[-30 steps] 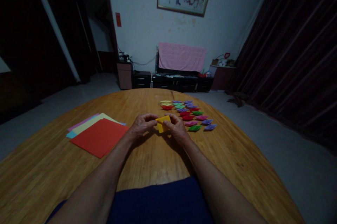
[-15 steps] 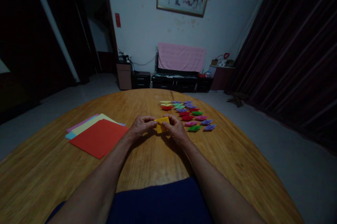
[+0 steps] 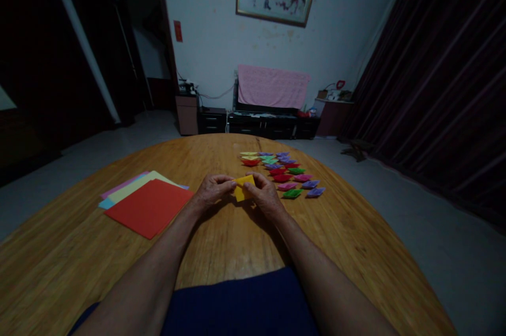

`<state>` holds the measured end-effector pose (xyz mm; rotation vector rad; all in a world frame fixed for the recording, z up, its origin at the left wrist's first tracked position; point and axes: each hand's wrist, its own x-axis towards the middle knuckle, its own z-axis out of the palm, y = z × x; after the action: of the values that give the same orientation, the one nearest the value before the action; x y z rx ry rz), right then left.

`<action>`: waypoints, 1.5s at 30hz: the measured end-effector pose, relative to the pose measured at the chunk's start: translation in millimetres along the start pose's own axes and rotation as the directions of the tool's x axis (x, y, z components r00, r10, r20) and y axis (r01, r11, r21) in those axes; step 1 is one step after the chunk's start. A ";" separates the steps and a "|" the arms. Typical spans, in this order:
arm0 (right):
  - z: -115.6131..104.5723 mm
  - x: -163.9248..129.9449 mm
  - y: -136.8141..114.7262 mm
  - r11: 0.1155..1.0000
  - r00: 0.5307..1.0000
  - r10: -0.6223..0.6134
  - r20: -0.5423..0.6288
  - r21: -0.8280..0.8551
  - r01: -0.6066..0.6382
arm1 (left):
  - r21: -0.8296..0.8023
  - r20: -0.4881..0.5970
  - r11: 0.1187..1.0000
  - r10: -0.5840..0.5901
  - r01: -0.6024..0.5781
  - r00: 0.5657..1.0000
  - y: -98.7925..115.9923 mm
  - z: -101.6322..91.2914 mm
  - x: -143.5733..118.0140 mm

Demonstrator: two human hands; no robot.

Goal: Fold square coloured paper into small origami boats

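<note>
A small folded piece of yellow paper (image 3: 244, 193) is held between both hands over the middle of the table. My left hand (image 3: 214, 190) pinches its left edge between thumb and fingers. On the other side, my right hand (image 3: 264, 194) grips it, the thumb lying across the paper's front and the fingers behind. To the right of my hands, several folded paper boats, among them a green boat (image 3: 292, 194) and a red boat (image 3: 282, 178), lie in loose rows. Left of my left hand is a stack of paper sheets with a red sheet (image 3: 150, 207) on top.
Everything rests on a round wooden table (image 3: 221, 252). Pale yellow, pink and blue sheets stick out from under the red one. Past the far edge stand a low black cabinet (image 3: 272, 128) and a television under a pink towel (image 3: 272, 87). A dark curtain (image 3: 430, 78) hangs at the right.
Both hands keep their hold on the yellow paper, with hardly any movement. The whole view has shifted very slightly.
</note>
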<state>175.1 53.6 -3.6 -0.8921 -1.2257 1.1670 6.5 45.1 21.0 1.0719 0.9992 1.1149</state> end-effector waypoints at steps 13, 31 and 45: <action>1.5 -0.5 -2.7 1.000 1.000 0.009 -0.007 0.009 -0.009 | 0.012 0.020 0.999 0.032 -0.032 0.999 -1.3 0.9 1.5; 0.9 -1.4 0.0 1.000 1.000 -0.003 0.023 0.009 0.003 | 0.153 0.023 0.987 0.047 -0.050 0.999 -0.6 -6.2 5.2; 2.5 -4.1 -2.2 0.999 0.996 0.010 0.094 -0.047 -0.005 | 0.077 0.052 0.997 -0.021 0.017 0.998 -1.4 -3.9 0.6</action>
<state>173.2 49.0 -2.0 -0.8856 -1.3321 1.2020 3.1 46.1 18.8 1.1454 1.0148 1.0347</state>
